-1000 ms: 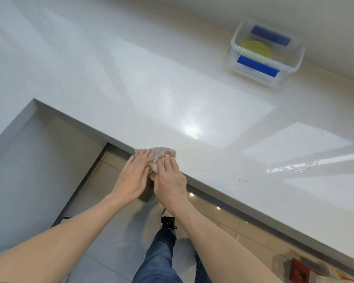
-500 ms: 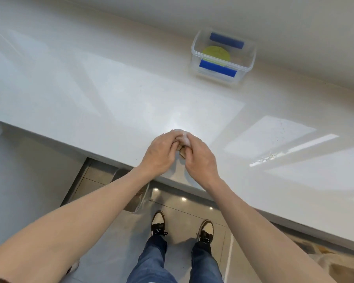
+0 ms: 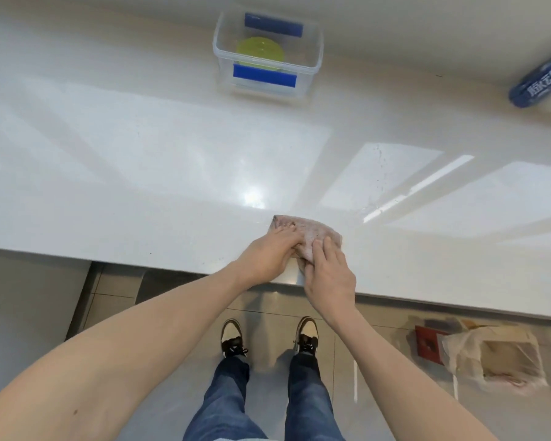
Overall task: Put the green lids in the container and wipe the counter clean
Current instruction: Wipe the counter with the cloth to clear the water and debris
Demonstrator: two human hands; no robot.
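Pressing down together, the left hand (image 3: pixel 269 254) and the right hand (image 3: pixel 328 275) both rest on a crumpled pinkish cloth (image 3: pixel 306 235) at the near edge of the white counter (image 3: pixel 140 173). The left hand's fingers (image 3: pixel 283 233) lie nearly straight and close together, flat on the cloth's left half, with the palm on the counter just beside it. The right hand's fingers (image 3: pixel 326 246) are also laid out rather than curled, slightly spread, their tips on the cloth's near right part, while the palm hangs past the counter's edge above the floor (image 3: pixel 268 313). Whether either thumb is tucked under the fabric cannot be told, so it looks like pressing more than pinching (no fold of cloth is seen lifted between fingers). The cloth's far corner points toward the middle of the counter, and it lies flat apart from a bunched bit between the two hands. Well apart from the hands, at the far edge of the counter against the wall, stands the clear container (image 3: pixel 312 43) with blue clasps on its near and far sides; a green lid (image 3: pixel 260 52) lies inside on its bottom, though how many are stacked there is unclear. A blue-labelled bottle (image 3: pixel 541 84) lies near the far right corner. Faint specks show on the glossy surface to the right of the cloth.
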